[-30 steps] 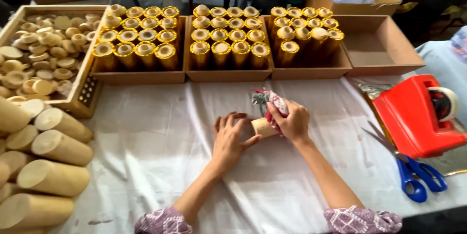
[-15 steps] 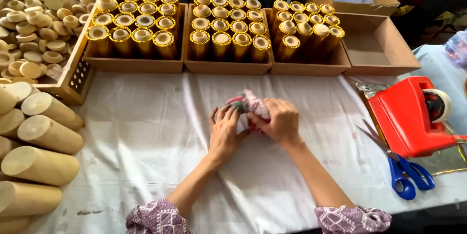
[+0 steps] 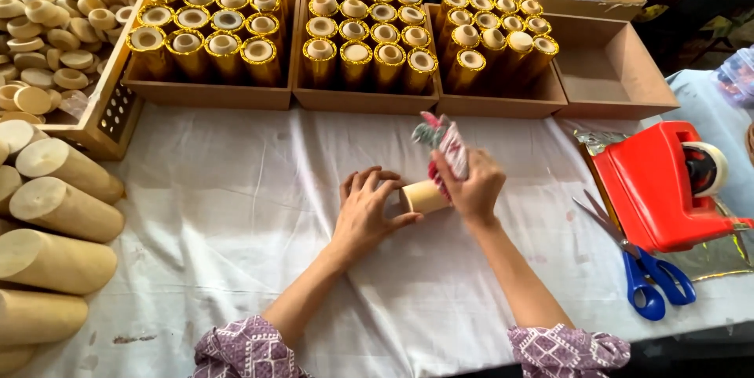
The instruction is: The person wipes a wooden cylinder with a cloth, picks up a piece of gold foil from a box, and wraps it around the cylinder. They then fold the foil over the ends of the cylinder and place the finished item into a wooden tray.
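Wrapping is what we have in hand: the bare cardboard tube (image 3: 424,196) lies on its side at the middle of the desk (image 3: 236,189), on the white cloth, and the patterned red-and-white sheet (image 3: 444,142) stands up from its right end. Our right hand (image 3: 475,185) has its fingers clamped on that sheet and the tube's end together; our left hand (image 3: 365,209) lies over the tube's other end, fingers spread and pressing it down (thumb tucked against the tube mouth). To do this well, we judge, we want the sheet's edge square to the tube, the left hand steadying it against any roll, and the paper taut, or it will likely crease. Farther back sit three brown trays of gold-wrapped tubes (image 3: 365,40), standing upright in rows, with an empty tray (image 3: 609,71) beside them. Off to the right lie the red tape dispenser (image 3: 660,185) and the blue scissors (image 3: 648,276); at the left edge, big plain tubes (image 3: 63,213).
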